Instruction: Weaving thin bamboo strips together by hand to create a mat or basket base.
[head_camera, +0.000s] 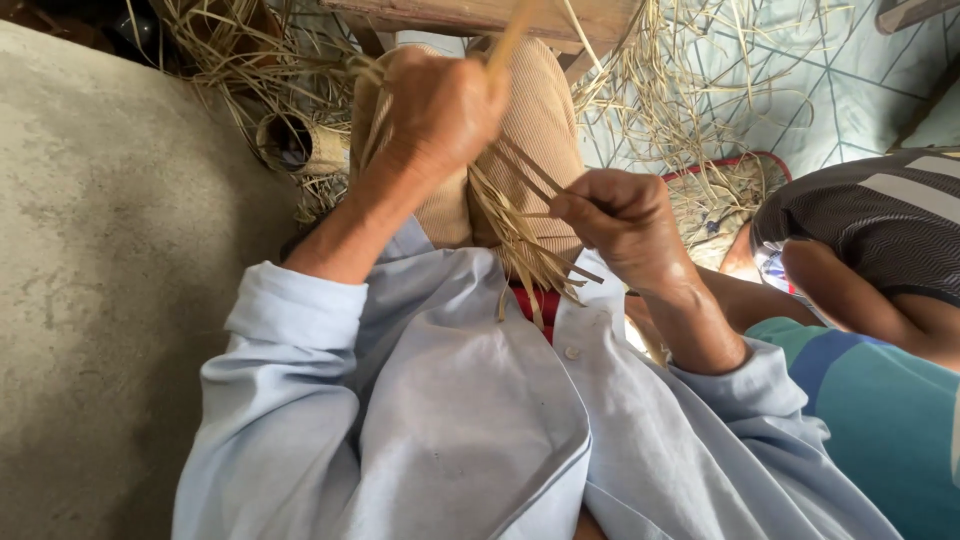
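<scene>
My left hand (440, 105) is closed around a bundle of thin dry straw strips (520, 235) above my lap, with one pale strip (508, 40) sticking up past the fingers. My right hand (622, 222) pinches a few dark strips from the same bundle, just to its right. The loose strip ends fan down over my tan trousers (540, 110) toward my light blue shirt (450, 400). Both sleeves are rolled up at the forearm.
A grey concrete surface (110, 250) fills the left. A small woven straw cylinder (300, 145) lies among loose straw (680, 110) on the floor. A wooden bench edge (450, 14) crosses the top. Another person in striped clothing (880, 230) sits close at the right.
</scene>
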